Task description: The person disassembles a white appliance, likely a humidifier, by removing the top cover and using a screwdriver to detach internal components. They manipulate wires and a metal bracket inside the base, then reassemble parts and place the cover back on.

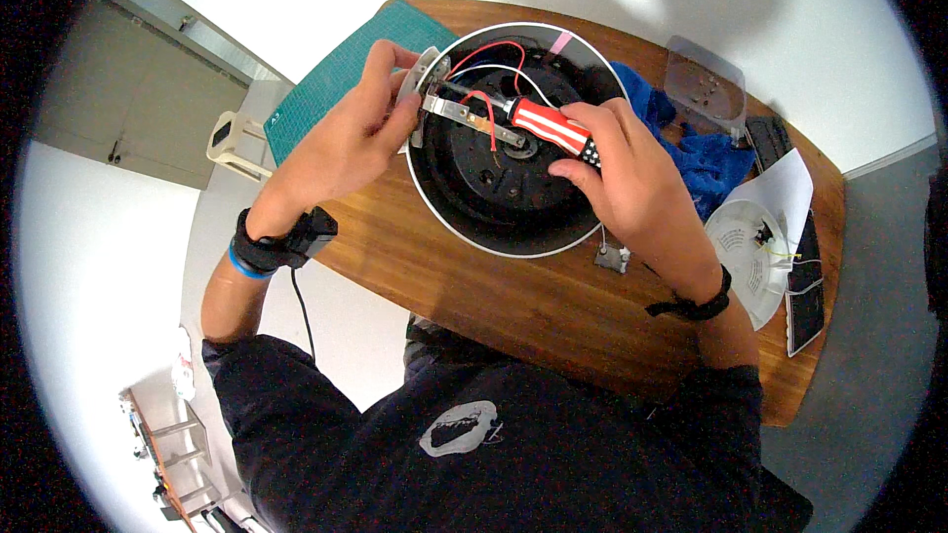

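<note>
My left hand [360, 128] pinches a light grey plastic piece [419, 74] at the left rim of a round appliance housing [513, 254] with a dark inside. A metal strip bracket [464, 118] reaches from that piece over the housing's opening. My right hand [627, 168] is closed round a screwdriver [543, 125] with a red and white striped handle. Its shaft points left, toward the grey piece and the bracket's end; exactly where the tip rests I cannot tell. Red wires [520, 57] and a white wire [533, 85] loop inside the housing.
A green cutting mat [336, 74] lies under the left side. To the right are a blue cloth [706, 163], a clear plastic tray [706, 79] with small parts, a white vented round cover [741, 242] and a black device [805, 306]. A small metal part [611, 258] sits near the housing.
</note>
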{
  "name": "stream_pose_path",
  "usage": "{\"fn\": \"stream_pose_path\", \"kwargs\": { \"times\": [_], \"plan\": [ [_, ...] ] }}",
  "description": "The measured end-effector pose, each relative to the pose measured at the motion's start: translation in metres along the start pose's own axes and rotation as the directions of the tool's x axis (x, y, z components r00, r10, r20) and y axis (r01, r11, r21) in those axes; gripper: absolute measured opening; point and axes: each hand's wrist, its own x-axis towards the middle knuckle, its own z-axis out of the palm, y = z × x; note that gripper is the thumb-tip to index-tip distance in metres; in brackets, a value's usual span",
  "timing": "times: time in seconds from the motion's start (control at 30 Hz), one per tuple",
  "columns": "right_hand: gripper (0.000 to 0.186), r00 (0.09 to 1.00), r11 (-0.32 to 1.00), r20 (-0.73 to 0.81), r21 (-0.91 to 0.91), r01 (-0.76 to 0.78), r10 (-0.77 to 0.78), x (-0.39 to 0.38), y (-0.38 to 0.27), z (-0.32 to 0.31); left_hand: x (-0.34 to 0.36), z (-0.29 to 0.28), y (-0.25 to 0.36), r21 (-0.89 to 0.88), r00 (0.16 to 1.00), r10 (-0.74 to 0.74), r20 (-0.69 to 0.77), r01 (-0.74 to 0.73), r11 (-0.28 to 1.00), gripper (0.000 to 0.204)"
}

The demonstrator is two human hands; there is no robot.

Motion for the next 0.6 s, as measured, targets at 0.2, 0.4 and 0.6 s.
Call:
{"fn": "stream_pose_path", "kwargs": {
  "times": [0.2, 0.4, 0.6],
  "plan": [
    [0.045, 0.984, 0.985, -0.078, -0.081, 0.151, -0.158, 0.0024, 0.0054, -0.0006, -0.0002, 0.0012, 0.0079, 0.053, 0.999, -0.006, -0.039, 0.008, 0.999, 0.022],
    [0.05, 0.989, 0.989, -0.093, -0.106, 0.105, -0.115, 0.0023, 0.0077, -0.0008, 0.0001, 0.0022, 0.0079, 0.027, 0.997, -0.039, -0.06, 0.041, 0.999, 0.022],
    [0.048, 0.999, 0.978, 0.029, -0.208, 0.031, -0.025, 0.0018, 0.0046, -0.0049, -0.0041, 0.0058, 0.0028, -0.064, 0.993, -0.058, -0.103, 0.051, 0.997, 0.023]
  ]
}}
